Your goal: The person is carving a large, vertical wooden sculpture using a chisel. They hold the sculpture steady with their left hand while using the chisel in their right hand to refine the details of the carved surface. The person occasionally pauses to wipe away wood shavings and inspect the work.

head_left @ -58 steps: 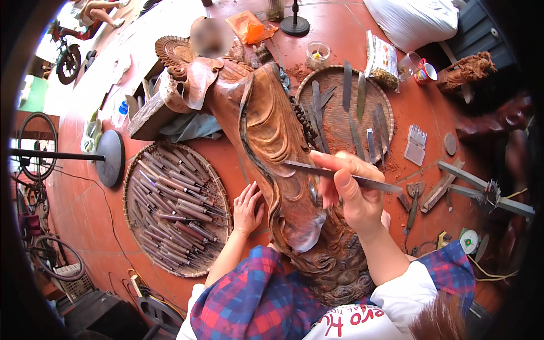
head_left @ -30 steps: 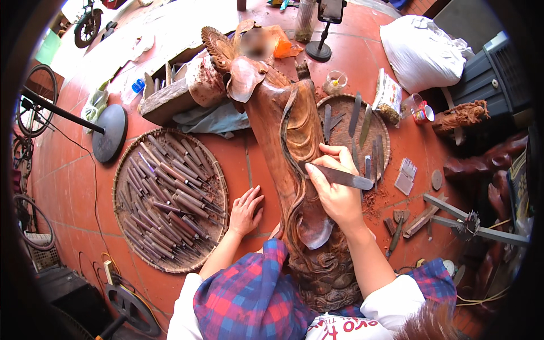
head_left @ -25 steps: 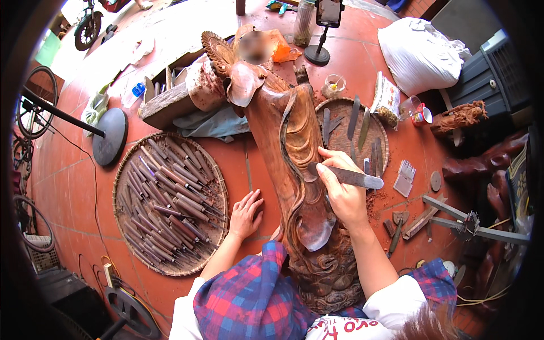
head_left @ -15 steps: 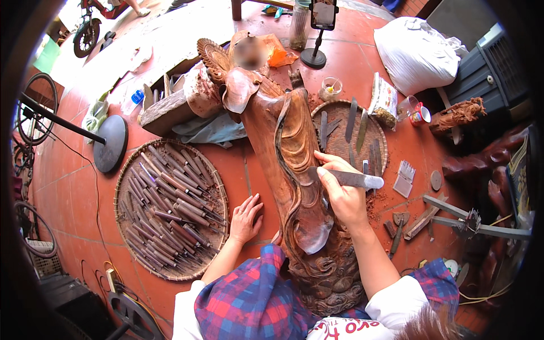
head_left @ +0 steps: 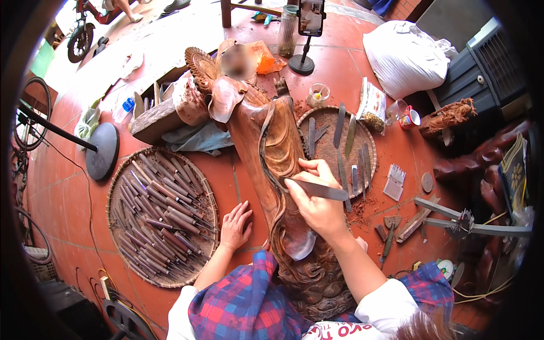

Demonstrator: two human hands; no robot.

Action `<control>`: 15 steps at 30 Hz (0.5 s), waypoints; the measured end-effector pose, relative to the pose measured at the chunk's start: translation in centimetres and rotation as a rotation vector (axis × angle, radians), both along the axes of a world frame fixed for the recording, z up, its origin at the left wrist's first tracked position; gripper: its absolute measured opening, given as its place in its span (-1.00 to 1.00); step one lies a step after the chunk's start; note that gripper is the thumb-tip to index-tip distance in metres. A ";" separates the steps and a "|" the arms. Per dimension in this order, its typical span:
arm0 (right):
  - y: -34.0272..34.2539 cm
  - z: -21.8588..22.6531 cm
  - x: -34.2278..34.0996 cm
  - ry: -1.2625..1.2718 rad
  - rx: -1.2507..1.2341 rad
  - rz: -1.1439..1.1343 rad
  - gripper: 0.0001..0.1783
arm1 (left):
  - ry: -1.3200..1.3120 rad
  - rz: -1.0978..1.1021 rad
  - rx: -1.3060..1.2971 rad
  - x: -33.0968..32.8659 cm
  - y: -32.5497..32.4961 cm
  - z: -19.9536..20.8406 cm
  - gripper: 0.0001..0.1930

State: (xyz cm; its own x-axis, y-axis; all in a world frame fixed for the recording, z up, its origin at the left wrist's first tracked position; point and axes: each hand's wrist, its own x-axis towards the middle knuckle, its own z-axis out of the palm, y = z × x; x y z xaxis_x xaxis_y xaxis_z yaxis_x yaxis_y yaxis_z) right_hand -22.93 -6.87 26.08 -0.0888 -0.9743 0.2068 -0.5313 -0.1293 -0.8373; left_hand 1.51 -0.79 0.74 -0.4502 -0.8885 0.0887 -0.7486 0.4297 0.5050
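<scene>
A carved wooden statue (head_left: 249, 139) with flowing robe folds lies lengthwise before me, its lower end against my lap. My right hand (head_left: 320, 209) grips a flat, dark metal scraper blade (head_left: 326, 191) between thumb and fingers. The blade's left end is at the robe folds, near the dark wavy edge; whether it touches the wood I cannot tell. Left of the statue, my left hand (head_left: 234, 228) rests on the tiled floor with its fingers spread, holding nothing. Close beside it is a round woven tray (head_left: 214, 218) full of wooden-handled carving chisels (head_left: 164, 212).
Right of the statue, a smaller woven tray (head_left: 371, 153) bears several flat blades. Nearby are a glass jar (head_left: 318, 95), a small clear case (head_left: 395, 181) and a metal bracket (head_left: 487, 228). A phone stand (head_left: 302, 64) stands beyond; a black round base (head_left: 103, 151) sits at left.
My right hand has moved slightly left with the scraper blade, which is now tilted more, its right end lower. The whole view has shifted a little. My left hand stays on the floor.
</scene>
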 end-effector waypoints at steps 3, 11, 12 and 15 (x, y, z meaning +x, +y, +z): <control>0.0 -1.2 -1.9 -0.262 -0.010 0.018 -0.90 | 0.035 -0.013 -0.008 -0.1 0.1 0.2 -0.53; 0.0 -0.4 -1.0 -0.145 0.085 0.017 -0.87 | 0.010 -0.006 -0.006 0.0 0.0 0.2 -0.54; 0.0 -0.9 -1.8 -0.222 0.080 0.035 -0.88 | 0.020 -0.008 -0.009 0.0 0.0 0.1 -0.54; -0.5 -1.3 -2.7 -0.271 0.033 0.020 -0.89 | 0.022 -0.007 -0.003 -0.2 0.0 0.2 -0.53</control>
State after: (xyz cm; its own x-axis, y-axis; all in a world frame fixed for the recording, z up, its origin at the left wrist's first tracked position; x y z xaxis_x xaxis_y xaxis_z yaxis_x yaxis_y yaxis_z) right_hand -25.60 -7.38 24.78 -0.1167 -0.9824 0.1461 -0.2849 -0.1078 -0.9525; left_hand 1.35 -0.83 0.95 -0.4546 -0.8849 0.1009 -0.7343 0.4365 0.5198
